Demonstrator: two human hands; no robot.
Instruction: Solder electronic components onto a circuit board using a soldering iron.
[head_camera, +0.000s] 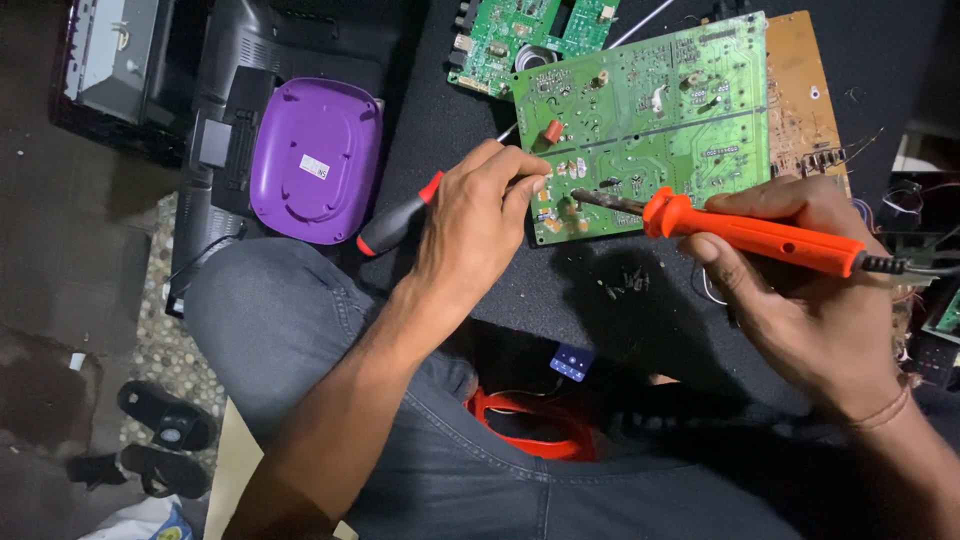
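Far out to the left of the fingers, a pair of black sandals (160, 440) lies on the floor, and a purple oval case (315, 160) rests on a black housing (225, 120), well apart from both hands.

The left hand (475, 225) has its fingers (525, 185) closed around a screwdriver (400, 220) with a black and red handle; the handle sticks out to the left of the fingers, and its thin shaft runs up past them toward the green circuit board (650, 120). The fingertips rest at the board's lower left corner.

The board lies flat on the dark desk (600, 300), just above and between the two hands. Another green board (520, 40) lies above it, and a brown board (805, 100) pokes out from under its right edge.

The right hand (800, 290) has its fingers (790, 205) clamped on an orange soldering iron (760, 235). Its metal tip points left and touches the green circuit board near the left fingertips. The cord leaves to the right.

Small dark bits (625, 282) lie on the desk below the iron's tip.

No containers show near the fingers.
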